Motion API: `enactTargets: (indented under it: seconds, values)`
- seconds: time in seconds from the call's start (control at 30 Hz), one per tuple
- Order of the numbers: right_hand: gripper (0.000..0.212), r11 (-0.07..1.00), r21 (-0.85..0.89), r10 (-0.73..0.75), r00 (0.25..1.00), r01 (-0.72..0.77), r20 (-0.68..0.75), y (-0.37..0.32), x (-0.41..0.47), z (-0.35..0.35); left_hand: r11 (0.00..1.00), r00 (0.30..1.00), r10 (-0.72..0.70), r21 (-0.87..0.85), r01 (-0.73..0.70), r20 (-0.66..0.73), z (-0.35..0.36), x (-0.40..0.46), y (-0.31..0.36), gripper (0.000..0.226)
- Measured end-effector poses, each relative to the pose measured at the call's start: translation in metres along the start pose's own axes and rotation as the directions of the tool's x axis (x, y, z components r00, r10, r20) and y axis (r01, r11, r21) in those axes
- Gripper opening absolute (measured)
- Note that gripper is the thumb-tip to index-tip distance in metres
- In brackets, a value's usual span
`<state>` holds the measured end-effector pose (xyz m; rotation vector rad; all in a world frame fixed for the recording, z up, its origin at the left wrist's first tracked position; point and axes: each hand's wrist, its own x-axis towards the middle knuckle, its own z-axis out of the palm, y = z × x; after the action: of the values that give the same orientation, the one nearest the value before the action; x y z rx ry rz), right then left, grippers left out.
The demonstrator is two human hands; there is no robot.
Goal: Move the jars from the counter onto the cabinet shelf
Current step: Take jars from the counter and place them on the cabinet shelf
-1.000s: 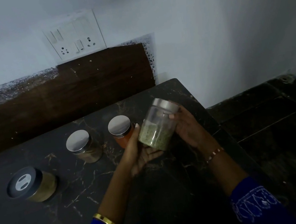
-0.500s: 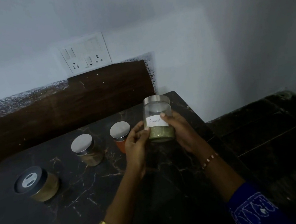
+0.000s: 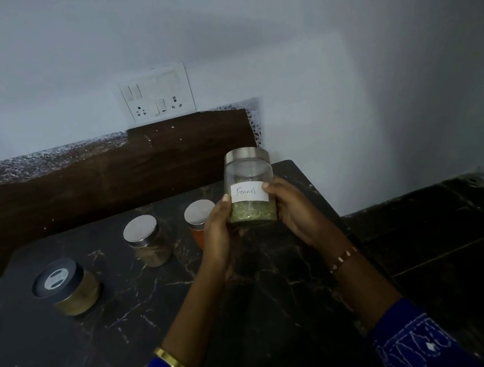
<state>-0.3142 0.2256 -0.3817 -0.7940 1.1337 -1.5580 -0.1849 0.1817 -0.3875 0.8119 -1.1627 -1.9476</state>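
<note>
A clear jar labelled "Fennel" [image 3: 249, 187], steel-lidded and partly filled with green seeds, is held upright above the dark counter [image 3: 71, 350]. My left hand [image 3: 218, 234] grips its left side and my right hand [image 3: 295, 210] its right side. Behind my left hand stands a steel-lidded jar of orange powder [image 3: 198, 218], partly hidden. Further left is a steel-lidded jar of brown contents [image 3: 147, 240]. At the counter's left stands a black-lidded jar of yellowish contents [image 3: 67, 286]. No cabinet shelf is in view.
A brown wooden backsplash [image 3: 93, 183] runs behind the counter, with a white switch and socket plate [image 3: 158, 93] on the wall above. The counter's right edge drops to a dark tiled floor [image 3: 463, 244].
The fennel jar went from tilted to upright with its label facing me, and rose a little. The view has tilted upward, showing more wall.
</note>
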Motion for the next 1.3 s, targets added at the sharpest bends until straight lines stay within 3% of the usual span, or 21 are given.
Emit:
enactTargets:
  seconds: [0.17,0.33,0.47,0.8,0.97,1.07,1.17,1.3]
  values:
    - [0.036,0.992,-0.124,-0.027,0.999,0.022,-0.038,-0.016,0.011,0.015,0.986,0.994,0.107,0.129,-0.106,0.004,-0.006,0.010,0.024,0.041]
    - [0.028,0.961,-0.231,-0.151,0.988,0.152,0.022,-0.058,0.034,0.045,0.932,0.960,0.272,0.229,-0.281,0.070,-0.008,0.023,0.074,0.040]
    - [0.038,0.916,-0.272,-0.291,0.955,0.294,0.052,-0.097,0.054,0.083,0.864,0.911,0.400,0.291,-0.412,0.100,-0.011,0.037,0.128,0.042]
    - [0.045,0.678,-0.382,-0.634,0.763,0.627,0.127,-0.225,0.085,0.170,0.536,0.657,0.712,0.412,-0.736,0.248,0.017,0.050,0.287,0.031]
    - [0.043,0.568,-0.426,-0.719,0.677,0.704,0.159,-0.284,0.096,0.195,0.368,0.509,0.818,0.436,-0.821,0.268,0.034,0.051,0.348,0.022]
    - [0.047,0.504,-0.425,-0.756,0.623,0.751,0.204,-0.319,0.103,0.204,0.357,0.489,0.834,0.426,-0.831,0.255,0.043,0.057,0.383,0.020]
    - [0.053,0.413,-0.523,-0.787,0.581,0.746,0.206,-0.349,0.112,0.210,0.341,0.477,0.847,0.450,-0.825,0.233,0.055,0.065,0.414,0.038]
    - [0.052,0.382,-0.549,-0.806,0.559,0.743,0.194,-0.380,0.133,0.212,0.287,0.459,0.856,0.520,-0.804,0.239,0.072,0.080,0.447,0.042]
